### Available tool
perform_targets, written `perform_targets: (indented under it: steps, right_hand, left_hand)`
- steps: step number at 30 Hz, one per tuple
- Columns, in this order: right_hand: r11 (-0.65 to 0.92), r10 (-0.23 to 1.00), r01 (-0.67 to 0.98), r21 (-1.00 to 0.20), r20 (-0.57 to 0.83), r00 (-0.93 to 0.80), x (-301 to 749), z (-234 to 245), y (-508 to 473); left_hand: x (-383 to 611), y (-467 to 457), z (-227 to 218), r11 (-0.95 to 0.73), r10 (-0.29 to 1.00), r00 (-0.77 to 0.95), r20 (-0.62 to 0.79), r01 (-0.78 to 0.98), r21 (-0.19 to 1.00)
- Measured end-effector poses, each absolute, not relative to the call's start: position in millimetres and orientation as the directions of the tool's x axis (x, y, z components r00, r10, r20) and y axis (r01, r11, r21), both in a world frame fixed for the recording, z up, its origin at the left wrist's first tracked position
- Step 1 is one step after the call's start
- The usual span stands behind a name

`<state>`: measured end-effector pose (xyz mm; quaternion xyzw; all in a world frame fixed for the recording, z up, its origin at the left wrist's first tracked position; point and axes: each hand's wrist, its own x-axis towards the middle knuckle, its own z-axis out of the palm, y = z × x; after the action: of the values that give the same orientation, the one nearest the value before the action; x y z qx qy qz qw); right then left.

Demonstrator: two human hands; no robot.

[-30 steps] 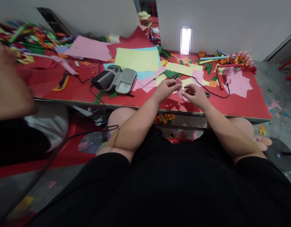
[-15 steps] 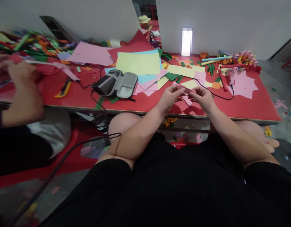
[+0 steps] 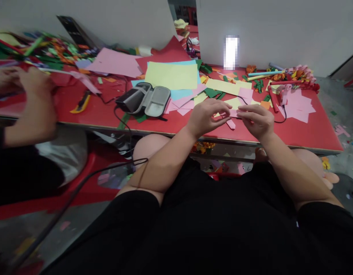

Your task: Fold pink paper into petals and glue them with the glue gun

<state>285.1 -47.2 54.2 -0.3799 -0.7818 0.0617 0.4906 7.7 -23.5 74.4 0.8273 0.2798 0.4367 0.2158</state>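
My left hand [image 3: 205, 116] and my right hand [image 3: 256, 119] meet over the front of the red table [image 3: 302, 133]. Between them they pinch a small strip of pink paper [image 3: 233, 113], fingers closed on its two ends. A second pink scrap [image 3: 230, 124] lies on the table just below the strip. Both forearms rest above my knees at the table's edge.
Sheets of yellow paper [image 3: 172, 74], pink paper [image 3: 114, 63] and pink squares [image 3: 299, 105] cover the table. An open grey case [image 3: 149, 100] with a black cable sits left of my hands. Another person's hands [image 3: 30, 95] work at the far left beside a yellow cutter [image 3: 80, 105].
The pink piece, held upright a second ago, now lies flat between my hands. My hands have dropped slightly toward the table edge. The other person's arm drew back to the left.
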Motion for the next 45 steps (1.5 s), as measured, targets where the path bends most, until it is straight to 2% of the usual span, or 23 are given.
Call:
perform_targets:
  steps: [3, 6, 11, 15, 20, 26, 35, 40, 45]
  right_hand:
    - [0.774, 0.516, 0.568, -0.28, 0.799, -0.309, 289, 45, -40]
    - [0.802, 0.439, 0.578, -0.15, 0.805, -0.4, 290, 41, -36]
    - [0.763, 0.493, 0.631, -0.138, 0.757, -0.43, 286, 39, -38]
    - [0.766, 0.458, 0.634, -0.108, 0.784, -0.42, 282, 34, -38]
    - [0.739, 0.512, 0.661, -0.131, 0.746, -0.425, 284, 36, -34]
    - [0.81, 0.435, 0.565, -0.156, 0.807, -0.399, 291, 52, -34]
    - [0.744, 0.607, 0.574, -0.342, 0.706, -0.366, 295, 62, -40]
    - [0.717, 0.64, 0.617, -0.324, 0.657, -0.399, 294, 63, -42]
    - [0.735, 0.611, 0.596, -0.322, 0.696, -0.378, 295, 61, -41]
  left_hand:
    - [9, -16, 64, -0.838, 0.546, 0.5, 0.672, 0.328, 0.437]
    - [9, -12, 59, -0.874, 0.483, 0.519, 0.706, 0.34, 0.348]
    - [9, -15, 60, -0.853, 0.519, 0.539, 0.663, 0.368, 0.369]
    - [13, -16, 57, -0.827, 0.561, 0.555, 0.614, 0.403, 0.391]
    - [15, -13, 53, -0.809, 0.583, 0.547, 0.6, 0.456, 0.37]
    - [11, -8, 55, -0.815, 0.577, 0.524, 0.627, 0.416, 0.402]
    - [13, -5, 49, -0.846, 0.53, 0.512, 0.676, 0.374, 0.38]
    - [14, -7, 47, -0.834, 0.549, 0.505, 0.666, 0.384, 0.396]
    - [14, -8, 49, -0.816, 0.575, 0.495, 0.651, 0.403, 0.414]
